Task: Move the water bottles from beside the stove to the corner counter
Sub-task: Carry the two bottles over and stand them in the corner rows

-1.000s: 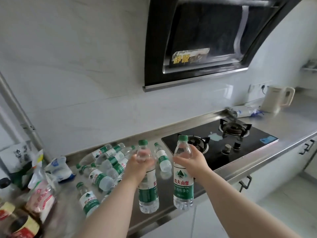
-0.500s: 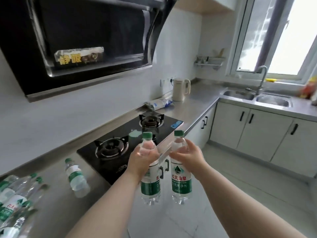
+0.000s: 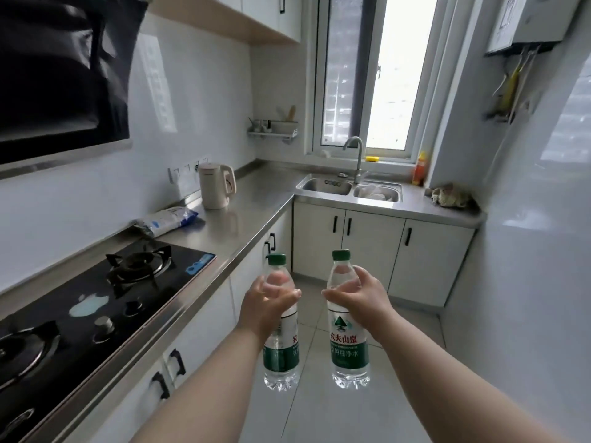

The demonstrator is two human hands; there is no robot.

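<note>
My left hand (image 3: 268, 306) grips one clear water bottle (image 3: 280, 362) with a green cap and green label around its upper body. A second, matching bottle (image 3: 348, 353) is held the same way by my right hand (image 3: 361, 302). Both bottles hang upright in the air over the floor, in front of the cabinets and to the right of the black gas stove (image 3: 96, 302). The steel corner counter (image 3: 256, 193) lies ahead, beyond the stove. The other bottles beside the stove are out of view.
A cream kettle (image 3: 216, 185) and a white-and-blue packet (image 3: 166, 220) sit on the counter past the stove. A double sink (image 3: 351, 187) with a tap lies under the window. The range hood (image 3: 57, 78) hangs at upper left. White floor tiles (image 3: 319, 410) stretch below.
I have turned right, away from the pile of bottles, carrying both bottles along. The stove has slid to the left and the corner counter and sink have come into full view.
</note>
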